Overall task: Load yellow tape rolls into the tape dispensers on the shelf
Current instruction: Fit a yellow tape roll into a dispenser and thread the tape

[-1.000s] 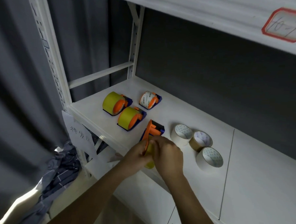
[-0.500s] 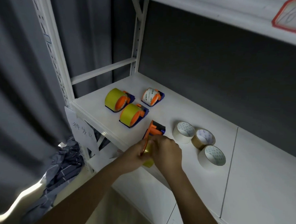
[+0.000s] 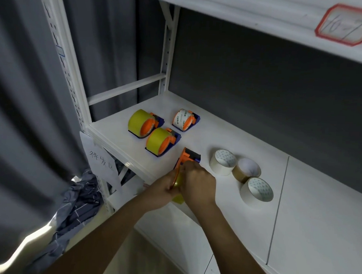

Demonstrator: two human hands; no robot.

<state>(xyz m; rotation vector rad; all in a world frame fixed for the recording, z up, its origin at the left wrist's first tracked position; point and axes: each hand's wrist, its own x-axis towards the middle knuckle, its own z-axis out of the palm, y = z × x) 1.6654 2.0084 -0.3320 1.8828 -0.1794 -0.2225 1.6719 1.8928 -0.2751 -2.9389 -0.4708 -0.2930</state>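
- Yellow tape already sat in two dispensers (image 3: 145, 123) (image 3: 162, 141) left of centre in the frame, each a glossy roll on an orange hub over a dark blue base.
- Behind them, a third dispenser (image 3: 185, 120) carried a white printed roll, so it did not count towards the yellow ones.
- At lower centre, both hands met over a fourth dispenser (image 3: 188, 157) at the front edge of the white shelf (image 3: 218, 136); its orange plastic arm and dark toothed blade showed above the knuckles.
- The left hand (image 3: 162, 191) and the right hand (image 3: 198, 185) were curled tight together around a yellow tape roll (image 3: 178, 191), of which only slivers of shiny film showed between and below them.
- Whether that roll was seated on its hub could not be told, since the fingers hid it.
- By my judgement the task stood about two loads done with a third in hand.
- Three loose rolls lay flat right of centre: two matt cream ones (image 3: 224, 162) (image 3: 257, 192) and a brownish one (image 3: 246, 170), all short cylinders with pale cardboard cores, touching in a cluster.
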